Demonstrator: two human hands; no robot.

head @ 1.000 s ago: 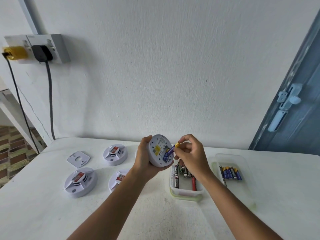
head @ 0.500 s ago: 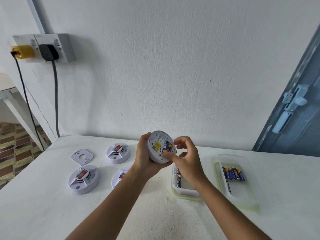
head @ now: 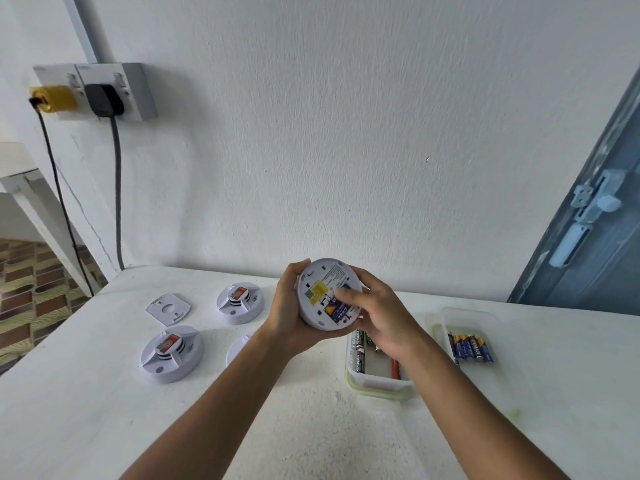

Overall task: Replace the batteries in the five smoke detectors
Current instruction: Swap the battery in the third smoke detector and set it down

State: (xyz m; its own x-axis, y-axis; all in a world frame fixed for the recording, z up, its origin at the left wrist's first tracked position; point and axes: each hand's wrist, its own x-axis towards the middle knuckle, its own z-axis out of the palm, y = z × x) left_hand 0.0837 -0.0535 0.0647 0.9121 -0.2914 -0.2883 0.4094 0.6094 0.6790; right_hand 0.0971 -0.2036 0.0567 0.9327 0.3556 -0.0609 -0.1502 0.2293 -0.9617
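My left hand point(head: 289, 320) holds a round white smoke detector point(head: 320, 289) upright above the table, its back facing me. A blue and yellow battery point(head: 337, 311) lies in its compartment. My right hand point(head: 384, 318) rests on the detector's right side, the thumb pressing on the battery area. Three more detectors lie on the table: one at the back point(head: 239, 303), one at the front left point(head: 171, 353), one partly hidden behind my left forearm point(head: 239, 348). A clear tub point(head: 375, 384) holds used batteries. A second tray point(head: 498, 375) holds several blue batteries point(head: 471, 348).
A white mounting plate point(head: 168, 308) lies at the table's back left. The white table point(head: 311, 427) meets the wall behind. A wall socket point(head: 100, 91) with two plugs and hanging cables sits upper left. A blue door point(head: 595, 244) stands at the right.
The battery held by my right fingertips at the compartment edge has gone into the compartment. My right thumb now presses on it. The view has shifted slightly.
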